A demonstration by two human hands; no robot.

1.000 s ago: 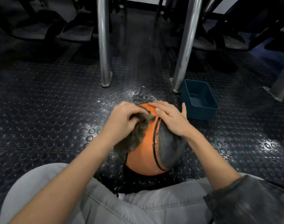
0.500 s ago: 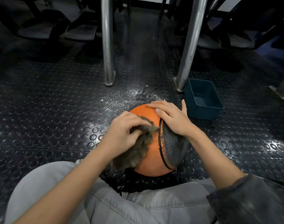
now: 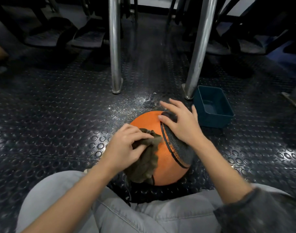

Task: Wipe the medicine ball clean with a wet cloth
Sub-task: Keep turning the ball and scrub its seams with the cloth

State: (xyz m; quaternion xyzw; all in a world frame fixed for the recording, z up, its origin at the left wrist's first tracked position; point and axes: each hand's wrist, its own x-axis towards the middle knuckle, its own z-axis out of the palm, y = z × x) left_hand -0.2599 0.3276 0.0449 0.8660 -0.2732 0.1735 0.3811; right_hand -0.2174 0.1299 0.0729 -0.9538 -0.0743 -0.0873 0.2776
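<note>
Brown cloth (image 3: 144, 163) in pinching left hand (image 3: 127, 147) part-hides ball (image 3: 168, 167); right hand (image 3: 181, 126) spread atop.

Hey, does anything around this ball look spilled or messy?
Yes. A pale speckled patch covers the dark studded floor just beyond the medicine ball, near the metal legs. It could be droplets or dust; I cannot tell. The blue tub stands upright.
</note>
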